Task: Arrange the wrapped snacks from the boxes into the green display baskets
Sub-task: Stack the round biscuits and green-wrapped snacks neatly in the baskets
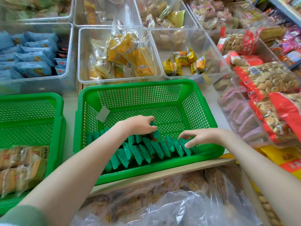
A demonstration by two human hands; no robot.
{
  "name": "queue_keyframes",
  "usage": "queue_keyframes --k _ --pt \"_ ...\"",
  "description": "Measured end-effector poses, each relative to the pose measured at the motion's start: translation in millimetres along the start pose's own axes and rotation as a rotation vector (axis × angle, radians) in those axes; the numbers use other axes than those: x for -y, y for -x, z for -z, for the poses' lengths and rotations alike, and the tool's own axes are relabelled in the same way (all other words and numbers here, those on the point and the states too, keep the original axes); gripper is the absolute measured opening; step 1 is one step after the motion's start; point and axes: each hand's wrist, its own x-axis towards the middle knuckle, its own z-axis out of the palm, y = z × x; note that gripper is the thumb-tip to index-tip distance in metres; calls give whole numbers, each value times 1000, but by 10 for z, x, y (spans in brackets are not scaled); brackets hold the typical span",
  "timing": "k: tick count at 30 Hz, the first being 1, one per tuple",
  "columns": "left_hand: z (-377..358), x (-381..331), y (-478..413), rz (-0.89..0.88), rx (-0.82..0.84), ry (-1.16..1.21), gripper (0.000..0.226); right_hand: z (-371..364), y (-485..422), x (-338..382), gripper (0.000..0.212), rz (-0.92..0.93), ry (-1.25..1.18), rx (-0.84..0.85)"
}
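A green mesh basket (pixel 202 101) stands in the middle, its near part holding a row of several green-wrapped snacks (pixel 143 152) set on edge. My left hand (pixel 138 124) reaches into it, fingers pinched on one green snack (pixel 155 132) at the back of the row. At the row's right end my right hand (pixel 198 137) rests with fingers spread on the packets, gripping none. A small grey tag (pixel 103 114) hangs on the basket's left inner wall. A second green basket (pixel 32 101) at the left holds clear-wrapped biscuit packs (pixel 22 167).
A cardboard box (pixel 162 175) lined with a clear plastic bag (pixel 171 207) of snacks sits nearest me. Behind the baskets are clear bins with blue packets (pixel 31 57), yellow cake packs (pixel 123 56) and small yellow snacks (pixel 185 62). Red-trimmed biscuit bags (pixel 268 82) pile up on the right.
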Motion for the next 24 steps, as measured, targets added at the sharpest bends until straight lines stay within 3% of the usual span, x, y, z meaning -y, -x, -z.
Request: queue_keyframes --k 3,7,14,17,20,24 --pt "44 76 43 -22 38 -32 32 -56 -67 70 63 -8 105 -46" --pt "64 208 74 -36 24 -43 33 -139 -153 372 64 113 111 -195" --pt "-47 191 160 4 -56 22 42 -151 -273 627 52 11 267 -62" --pt "-137 106 140 -24 -124 -61 46 -142 -246 666 50 -2 286 -15" --pt "-97 66 147 -96 -79 -138 42 -149 -262 660 54 -13 278 19" --pt "-63 123 108 -94 9 -172 40 -148 -269 530 59 41 91 -218"
